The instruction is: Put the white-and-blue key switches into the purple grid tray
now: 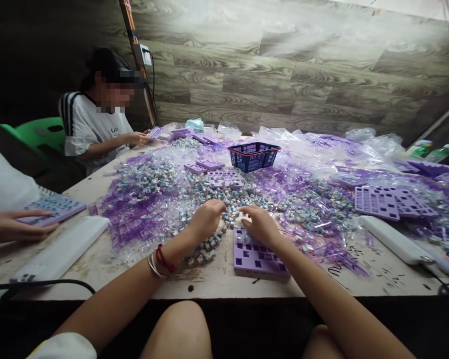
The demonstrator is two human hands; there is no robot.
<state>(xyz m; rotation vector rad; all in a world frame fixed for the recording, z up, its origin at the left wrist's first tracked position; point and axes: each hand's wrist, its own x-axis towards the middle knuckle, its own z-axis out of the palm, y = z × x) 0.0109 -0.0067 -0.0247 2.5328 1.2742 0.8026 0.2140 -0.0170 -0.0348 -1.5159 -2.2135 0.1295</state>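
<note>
Head view: both hands work at the near edge of a heap of small white-and-blue plastic switches spread over the worn table. The left hand is curled, fingers drawn together over the pile — whether it pinches a switch I cannot tell. The right hand hovers at the top edge of a purple plastic grid tray, fingertips bunched as if picking up a piece; what they hold is hidden. The step looks like loading switches into the tray; most of its cells look unfilled, so the next move calls for lining up one piece squarely over a free hole. A blue plastic basket stands well beyond.
</note>
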